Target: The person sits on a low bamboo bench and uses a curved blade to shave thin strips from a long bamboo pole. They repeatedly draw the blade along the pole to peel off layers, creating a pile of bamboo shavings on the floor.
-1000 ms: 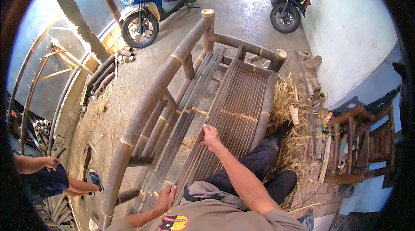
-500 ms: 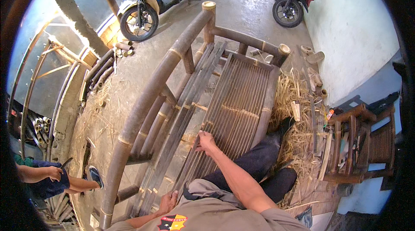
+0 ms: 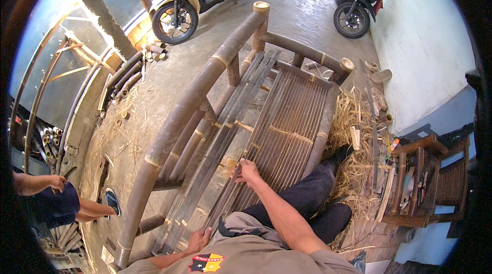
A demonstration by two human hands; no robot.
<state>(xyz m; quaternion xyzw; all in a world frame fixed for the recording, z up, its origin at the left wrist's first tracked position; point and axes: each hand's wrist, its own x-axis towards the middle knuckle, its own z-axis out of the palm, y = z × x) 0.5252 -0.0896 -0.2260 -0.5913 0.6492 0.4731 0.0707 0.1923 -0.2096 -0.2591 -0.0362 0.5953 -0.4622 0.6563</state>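
Note:
I sit on a long bamboo bench (image 3: 177,123) whose seat is made of thin brown slats (image 3: 292,130). My right hand (image 3: 248,172) pinches the edge of a dark bamboo slat (image 3: 225,199) about halfway along the seat. Close to my body, my left hand (image 3: 199,239) is closed on the near end of that slat, its thumb on top and the other fingers partly hidden. Left of this slat is a gap, then several loose dark strips (image 3: 205,166) lying lengthwise beside the backrest rail.
At the left edge another person's hand (image 3: 55,183) holds a blade. Bamboo shavings (image 3: 348,115) cover the floor on the right, near a small bamboo chair (image 3: 415,182) with tools. A blue scooter (image 3: 177,5) and a dark scooter (image 3: 353,7) stand farther off. Cut bamboo poles (image 3: 123,79) lie left.
The view has shifted a little, so the bench appears farther right. My right hand has come slightly nearer along the slat. My left hand stays put. The other person's hand has moved slightly.

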